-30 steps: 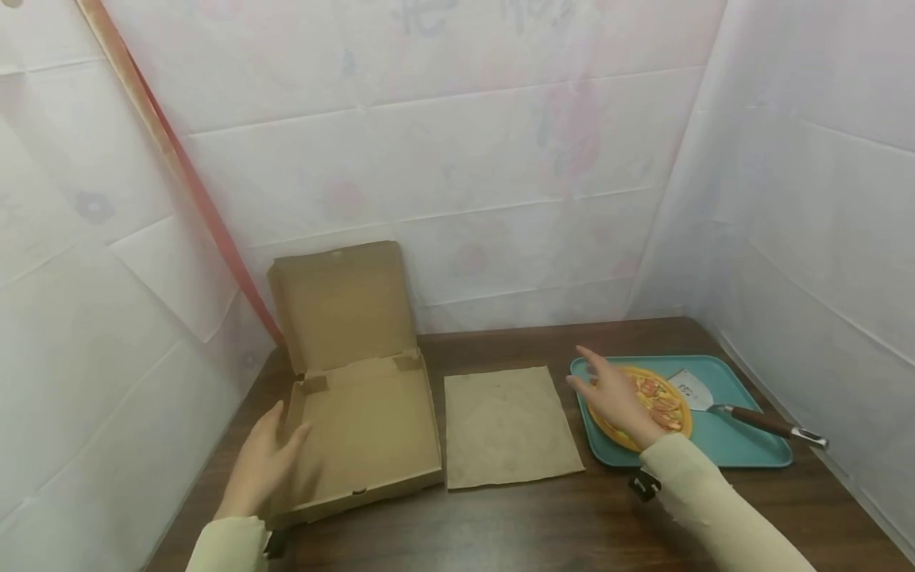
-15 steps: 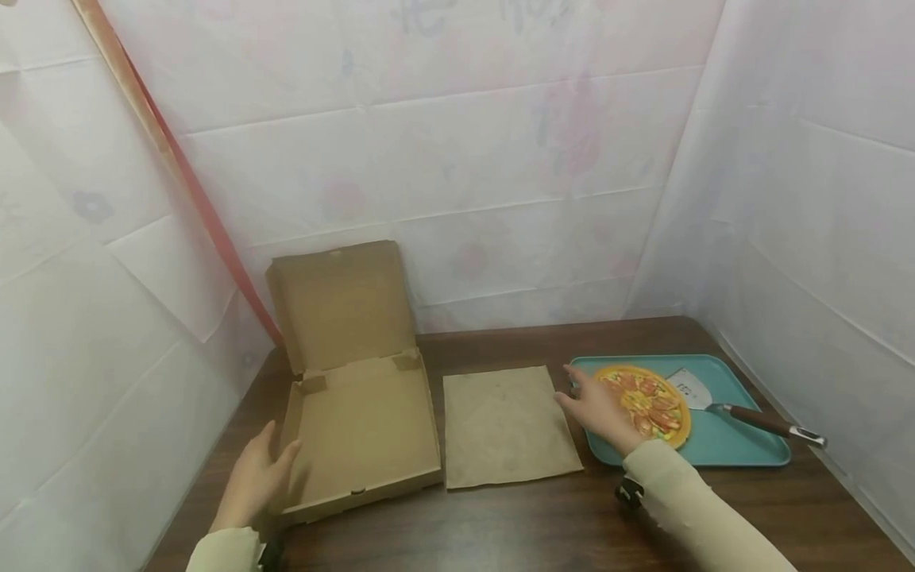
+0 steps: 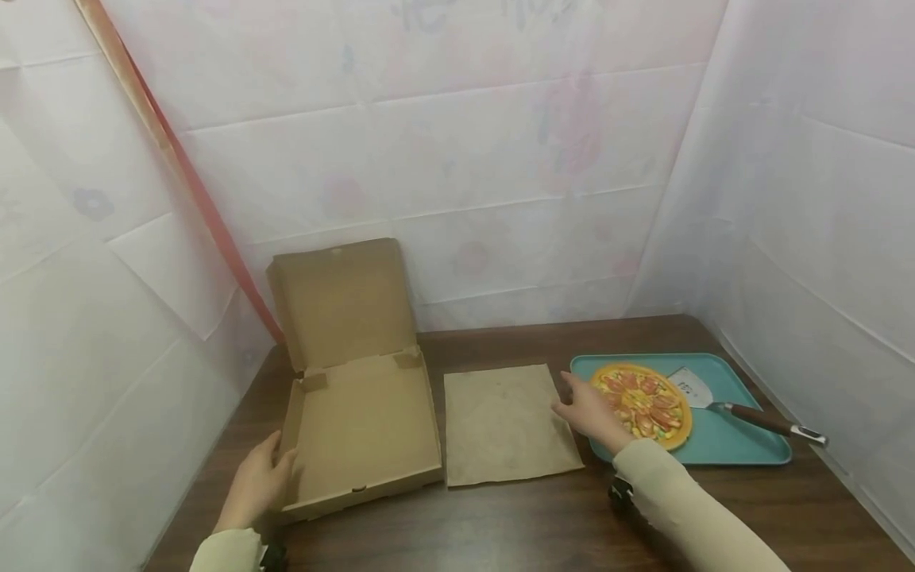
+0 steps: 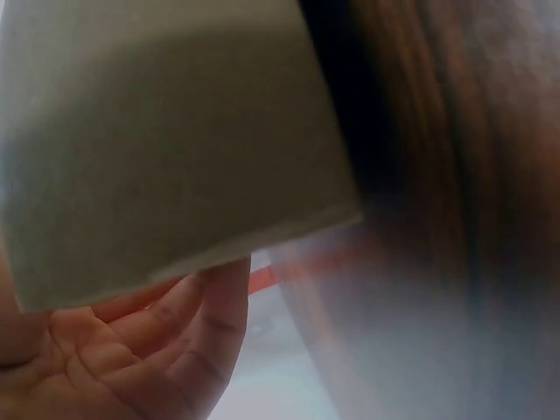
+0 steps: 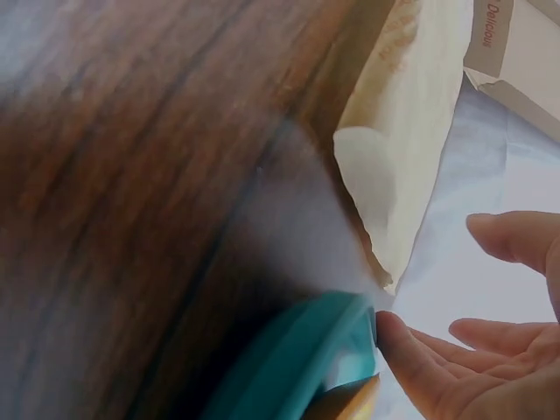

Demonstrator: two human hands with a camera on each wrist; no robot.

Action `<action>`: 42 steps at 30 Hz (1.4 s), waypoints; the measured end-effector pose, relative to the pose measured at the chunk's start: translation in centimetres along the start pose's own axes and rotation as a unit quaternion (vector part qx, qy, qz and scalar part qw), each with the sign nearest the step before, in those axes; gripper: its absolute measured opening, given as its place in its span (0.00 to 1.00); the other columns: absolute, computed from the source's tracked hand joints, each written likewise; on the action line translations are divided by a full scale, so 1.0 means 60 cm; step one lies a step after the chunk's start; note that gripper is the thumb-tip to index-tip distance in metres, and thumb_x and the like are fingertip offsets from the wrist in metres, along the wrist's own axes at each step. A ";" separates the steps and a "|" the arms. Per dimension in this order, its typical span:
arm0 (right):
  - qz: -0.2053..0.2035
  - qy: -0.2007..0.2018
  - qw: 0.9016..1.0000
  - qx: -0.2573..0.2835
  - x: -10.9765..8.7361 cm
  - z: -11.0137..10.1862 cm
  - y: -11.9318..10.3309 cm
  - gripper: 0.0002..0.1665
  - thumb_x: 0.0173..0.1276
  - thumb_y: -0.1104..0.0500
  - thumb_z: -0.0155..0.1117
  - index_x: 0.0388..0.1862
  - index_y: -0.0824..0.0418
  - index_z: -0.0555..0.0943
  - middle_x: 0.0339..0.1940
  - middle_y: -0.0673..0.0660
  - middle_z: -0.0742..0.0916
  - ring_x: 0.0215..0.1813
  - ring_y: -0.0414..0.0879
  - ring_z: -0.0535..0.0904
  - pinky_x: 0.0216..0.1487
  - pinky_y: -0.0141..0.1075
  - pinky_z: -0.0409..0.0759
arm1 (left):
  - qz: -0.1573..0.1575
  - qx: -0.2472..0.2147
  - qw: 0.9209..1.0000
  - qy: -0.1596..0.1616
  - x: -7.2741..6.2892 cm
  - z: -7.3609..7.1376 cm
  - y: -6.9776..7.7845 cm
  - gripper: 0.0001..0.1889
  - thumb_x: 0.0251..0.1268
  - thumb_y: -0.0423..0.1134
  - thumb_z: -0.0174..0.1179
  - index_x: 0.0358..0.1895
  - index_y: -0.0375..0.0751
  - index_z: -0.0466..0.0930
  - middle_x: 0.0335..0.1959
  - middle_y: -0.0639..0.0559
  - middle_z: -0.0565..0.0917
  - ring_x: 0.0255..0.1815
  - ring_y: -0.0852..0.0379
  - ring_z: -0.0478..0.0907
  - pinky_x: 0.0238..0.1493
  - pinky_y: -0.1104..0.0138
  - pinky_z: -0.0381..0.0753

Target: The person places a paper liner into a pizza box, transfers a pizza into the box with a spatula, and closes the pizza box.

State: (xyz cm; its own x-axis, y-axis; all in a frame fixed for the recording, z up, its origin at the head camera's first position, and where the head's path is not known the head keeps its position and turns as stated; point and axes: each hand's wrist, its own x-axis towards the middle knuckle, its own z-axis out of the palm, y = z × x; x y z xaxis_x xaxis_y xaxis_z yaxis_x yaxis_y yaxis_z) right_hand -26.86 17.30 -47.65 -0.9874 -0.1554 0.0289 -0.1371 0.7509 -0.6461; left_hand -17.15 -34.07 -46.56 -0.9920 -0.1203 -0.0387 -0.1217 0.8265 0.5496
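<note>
An open cardboard pizza box (image 3: 364, 429) lies at the left with its lid (image 3: 343, 306) standing up at the back. My left hand (image 3: 257, 481) grips its left side wall near the front corner, thumb over the top edge and fingers outside. In the left wrist view the box's wall (image 4: 184, 149) hides the fingertips. My right hand (image 3: 596, 417) hovers between the brown paper sheet (image 3: 507, 429) and the teal tray (image 3: 743, 445), thumb and fingers spread, holding nothing. Close by the right fingers in the right wrist view is the tray's rim (image 5: 315, 350).
On the tray lie a round toy pizza (image 3: 643, 405) and a pizza server, its metal blade (image 3: 689, 388) beside the pizza and its brown handle (image 3: 768, 421) reaching over the right rim. White printed sheets (image 3: 500, 159) form walls around the dark wooden table (image 3: 400, 540).
My right hand has moved left and down off the pizza, toward the paper sheet. My left hand has lowered onto the box's side wall. The box, paper and tray stay in place.
</note>
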 end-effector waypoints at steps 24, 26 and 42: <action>0.000 -0.008 0.996 -0.089 0.026 0.028 0.004 0.36 0.58 0.68 0.61 0.66 0.80 0.67 0.60 0.78 0.78 0.61 0.70 0.76 0.56 0.57 0.79 | -0.023 -0.024 0.999 0.020 0.002 0.000 -0.007 0.26 0.73 0.34 0.43 0.68 0.19 0.60 0.58 0.19 0.74 0.54 0.27 0.78 0.50 0.43 0.80; -0.005 -0.006 0.995 -0.096 0.028 0.030 0.005 0.35 0.58 0.68 0.61 0.65 0.80 0.68 0.58 0.78 0.79 0.59 0.70 0.76 0.55 0.57 0.79 | -0.025 -0.024 0.999 0.020 0.002 0.000 -0.008 0.26 0.73 0.34 0.43 0.68 0.19 0.60 0.58 0.19 0.74 0.54 0.27 0.78 0.51 0.43 0.80; 0.014 0.008 0.995 -0.098 0.025 0.029 -0.008 0.18 0.54 0.72 0.57 0.46 0.74 0.78 0.35 0.65 0.86 0.29 0.49 0.74 0.28 0.38 0.73 | -0.033 -0.030 0.999 0.011 0.006 0.001 -0.017 0.26 0.74 0.35 0.43 0.68 0.20 0.61 0.63 0.20 0.69 0.58 0.27 0.76 0.54 0.42 0.79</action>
State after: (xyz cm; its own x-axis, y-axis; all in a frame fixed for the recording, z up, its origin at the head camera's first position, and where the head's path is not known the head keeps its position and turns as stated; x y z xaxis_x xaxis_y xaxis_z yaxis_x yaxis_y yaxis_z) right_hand -28.15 15.58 -48.60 -0.9920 -0.1235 0.0248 -0.1199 0.8657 -0.4860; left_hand -17.41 -34.91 -47.20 -0.9810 -0.1853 -0.0582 -0.1831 0.7827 0.5948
